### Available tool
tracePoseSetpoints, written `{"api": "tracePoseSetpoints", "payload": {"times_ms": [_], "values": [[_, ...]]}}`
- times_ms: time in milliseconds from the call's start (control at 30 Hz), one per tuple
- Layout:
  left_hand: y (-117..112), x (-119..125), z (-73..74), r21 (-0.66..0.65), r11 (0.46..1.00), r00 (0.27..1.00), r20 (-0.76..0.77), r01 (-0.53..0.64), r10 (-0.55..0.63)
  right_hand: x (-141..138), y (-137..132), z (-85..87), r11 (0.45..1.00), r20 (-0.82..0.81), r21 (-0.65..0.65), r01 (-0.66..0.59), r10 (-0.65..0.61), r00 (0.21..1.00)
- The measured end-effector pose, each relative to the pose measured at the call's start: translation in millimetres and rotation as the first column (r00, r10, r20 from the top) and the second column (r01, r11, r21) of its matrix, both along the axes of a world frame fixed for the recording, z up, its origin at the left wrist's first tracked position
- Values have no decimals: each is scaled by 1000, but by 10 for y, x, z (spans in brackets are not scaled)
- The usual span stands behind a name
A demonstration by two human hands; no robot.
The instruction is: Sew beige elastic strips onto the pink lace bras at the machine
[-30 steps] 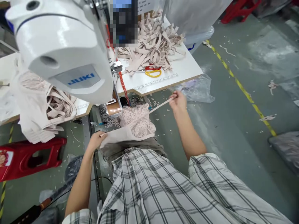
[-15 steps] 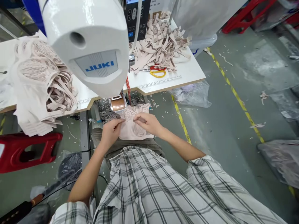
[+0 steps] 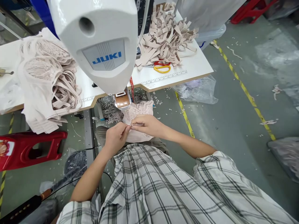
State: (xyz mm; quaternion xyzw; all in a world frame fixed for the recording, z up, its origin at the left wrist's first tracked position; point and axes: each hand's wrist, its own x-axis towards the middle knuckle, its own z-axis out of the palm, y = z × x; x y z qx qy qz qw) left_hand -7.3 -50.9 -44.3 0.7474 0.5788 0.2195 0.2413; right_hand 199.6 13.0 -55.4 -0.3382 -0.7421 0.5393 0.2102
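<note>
Left hand (image 3: 116, 137) and right hand (image 3: 149, 126): drawn together since the earlier frame, now meeting; each grip pinched closed on pale fabric of the lace garment (image 3: 138, 109). Garment: openwork, on the lap, near the glossy sewing machine (image 3: 100, 40). Desk (image 3: 198, 67): white, smooth, heaped with flat beige straps (image 3: 168, 42). Floor (image 3: 224, 133): grey-green, scrap-strewn.

blocked ahead: sewing machine head (image 3: 100, 46), table edge (image 3: 182, 81) | passable: above floor (image 3: 167, 109) beside right hand (image 3: 148, 125)

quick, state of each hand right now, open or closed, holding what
Left hand: closed, pinching part of the pale lace bra.
Right hand: closed, pinching the same bra right beside the left hand.
</note>
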Motion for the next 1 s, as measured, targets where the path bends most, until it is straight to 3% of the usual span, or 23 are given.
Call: {"api": "tracePoseSetpoints", "payload": {"times_ms": [200, 300, 367, 433, 500, 600, 700, 833, 1000], "values": [[35, -4, 69, -67, 997, 996, 82, 44, -39, 4, 44, -30, 952, -77, -305, -21, -2, 997], [51, -6, 86, -92, 995, 993, 109, 45, -35, 11, 61, -49, 928, -117, -368, -51, 8, 993], [60, -24, 88, -130, 991, 993, 116, 26, -11, 31, 82, -76, 928, -124, -373, 7, -57, 991], [68, -62, 96, -161, 987, 992, 128, 29, -8, 59, 108, -114, 909, -135, -396, 131, -198, 971], [71, -111, 120, -160, 987, 992, 125, 29, -9, 78, 125, -142, 903, -179, -402, 149, -237, 955], [66, -160, 188, -132, 991, 996, 90, -13, 25, 55, 105, -123, 979, -233, -185, -85, 40, 972], [62, -159, 273, -103, 995, 998, 66, -2, 9, -12, 52, -36, 966, -170, 69, -251, 259, 951], [59, -154, 365, -91, 996, 996, 91, 27, -18, -72, 23, 34, 926, -143, 253, -281, 323, 935], [75, -182, 411, -173, 984, 987, 162, 38, -10, -104, -3, -50, 826, -73, 523, -212, 291, 954]]}}
